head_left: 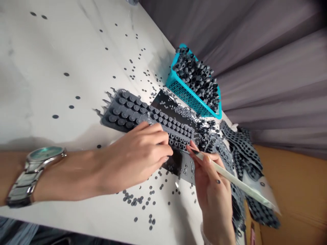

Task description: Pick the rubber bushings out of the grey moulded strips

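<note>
A long grey moulded rubber sheet [133, 110] with rows of round studs lies across the middle of the table, thin tabs sticking out at its left end. Over its near edge is my left hand [138, 153], the fingertips pinched together; whatever they hold is hidden. My right hand [212, 183] grips a slim pale stick-like tool [237, 183] with a dark tip, pen-fashion. That tip is close to the right end of the sheet. One small dark disc [218, 181] clings to my right hand.
A turquoise basket [189, 98] full of small grey ring-shaped parts stands at the back. Under the sheet lies a black mat [166, 103]. Small dark discs [134, 200] are scattered over the white table [51, 51]. More studded sheets [245, 146] pile up at right, beside a cardboard surface [293, 183].
</note>
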A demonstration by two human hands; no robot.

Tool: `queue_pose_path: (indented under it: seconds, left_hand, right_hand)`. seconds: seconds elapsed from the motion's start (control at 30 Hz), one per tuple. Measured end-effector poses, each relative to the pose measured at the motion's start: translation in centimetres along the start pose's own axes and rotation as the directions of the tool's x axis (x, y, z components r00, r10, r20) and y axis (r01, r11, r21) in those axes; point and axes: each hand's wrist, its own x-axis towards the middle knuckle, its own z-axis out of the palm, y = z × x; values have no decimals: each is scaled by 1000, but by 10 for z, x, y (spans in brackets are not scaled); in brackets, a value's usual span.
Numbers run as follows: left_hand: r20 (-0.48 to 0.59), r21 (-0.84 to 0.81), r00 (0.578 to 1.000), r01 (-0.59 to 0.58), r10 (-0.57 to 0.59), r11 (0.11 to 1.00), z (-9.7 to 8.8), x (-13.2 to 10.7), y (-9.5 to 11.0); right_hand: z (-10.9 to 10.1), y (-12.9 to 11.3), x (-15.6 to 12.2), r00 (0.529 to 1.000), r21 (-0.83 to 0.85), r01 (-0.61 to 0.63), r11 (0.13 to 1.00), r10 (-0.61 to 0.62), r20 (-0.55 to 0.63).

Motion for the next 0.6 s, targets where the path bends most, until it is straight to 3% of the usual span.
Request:
queue_pose_path:
  seconds: [0.2,0.4,0.53,0.6]
  left_hand:
    - [-52,-36,999,7,-9,999,-3,3,-1]
    - [-78,-43,997,-30,26,999,-6,5,-1]
    - [5,11,999,-35,35,999,0,-1,0]
    - [59,95,992,-116,111,989,4,-6,2]
  right_hand:
    - [19,-18,-9,985,106,-64,992,45,165]
    - [27,-22,-9,972,88,-18,996,-3,235]
    - [19,-19,-4,993,-53,29,998,-22,119]
    - [17,-16,-1,996,-143,91,986,-90,17]
